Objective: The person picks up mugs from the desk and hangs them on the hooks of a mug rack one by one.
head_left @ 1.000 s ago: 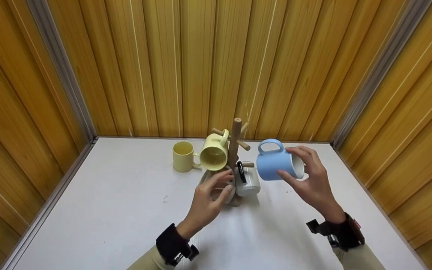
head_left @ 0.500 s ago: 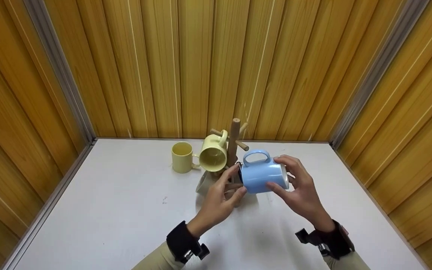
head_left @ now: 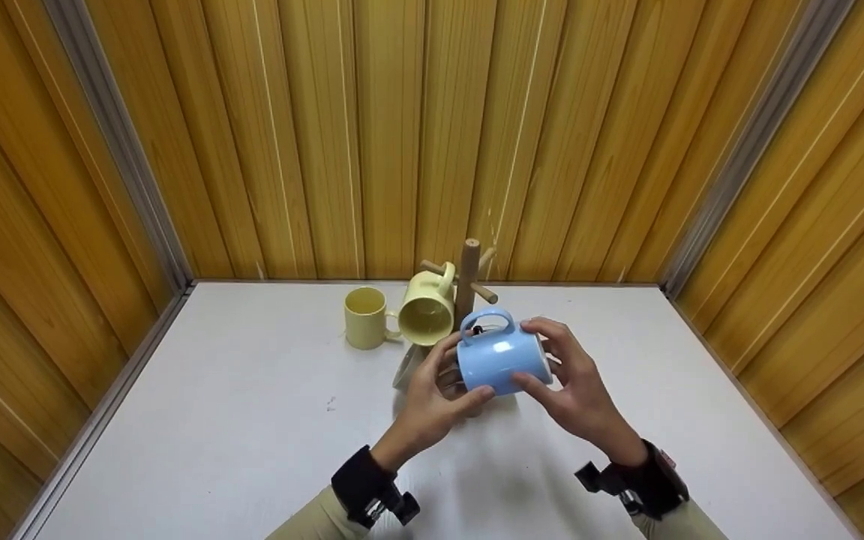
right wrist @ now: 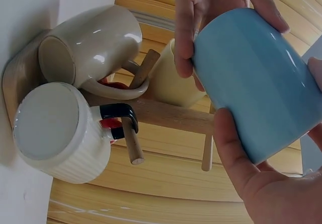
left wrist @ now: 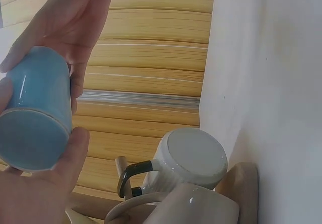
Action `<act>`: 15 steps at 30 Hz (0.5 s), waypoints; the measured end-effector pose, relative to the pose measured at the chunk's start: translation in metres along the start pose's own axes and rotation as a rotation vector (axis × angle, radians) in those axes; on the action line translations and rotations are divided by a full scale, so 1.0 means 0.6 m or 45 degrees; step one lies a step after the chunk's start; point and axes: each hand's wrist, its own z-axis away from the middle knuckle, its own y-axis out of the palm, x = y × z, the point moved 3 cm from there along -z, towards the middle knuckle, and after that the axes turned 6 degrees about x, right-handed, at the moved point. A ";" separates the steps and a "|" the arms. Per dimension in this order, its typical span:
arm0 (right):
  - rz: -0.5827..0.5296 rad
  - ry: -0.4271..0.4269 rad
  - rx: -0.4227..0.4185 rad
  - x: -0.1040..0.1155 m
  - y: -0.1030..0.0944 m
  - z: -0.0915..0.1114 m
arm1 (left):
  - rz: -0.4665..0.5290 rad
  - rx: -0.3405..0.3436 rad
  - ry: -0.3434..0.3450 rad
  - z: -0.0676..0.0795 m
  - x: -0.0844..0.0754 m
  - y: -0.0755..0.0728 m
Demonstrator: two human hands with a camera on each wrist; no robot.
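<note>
A light blue mug [head_left: 496,360] is held on its side in front of the mug tree, its handle pointing up and its rim toward the right. My left hand [head_left: 432,401] grips the base end, thumb below and fingers behind. At the rim end my right hand [head_left: 574,386] holds it between thumb and fingers. Behind the mug, the wooden mug tree [head_left: 468,277] is partly covered. On its lower pegs hang a white mug with a black handle [right wrist: 60,131] and a grey-beige mug [right wrist: 103,43]. A yellow mug [head_left: 426,311] hangs higher, on the left.
Another yellow mug [head_left: 364,322] stands upright on the white table [head_left: 214,390], left of the tree. A bare peg [head_left: 484,292] sticks out to the front right of the post. Wood-look panels [head_left: 394,135] enclose the back and sides.
The blue mug has moved left and slightly down in my right hand, to the front of the tree. My left hand has moved slightly right and taken hold of the mug's base end.
</note>
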 end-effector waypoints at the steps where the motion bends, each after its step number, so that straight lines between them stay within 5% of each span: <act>1: 0.012 0.006 0.011 -0.002 0.001 0.000 | -0.005 -0.011 0.003 0.001 0.001 -0.001; 15: 0.189 -0.027 0.059 0.004 -0.008 0.004 | -0.132 -0.052 0.012 0.000 -0.007 -0.012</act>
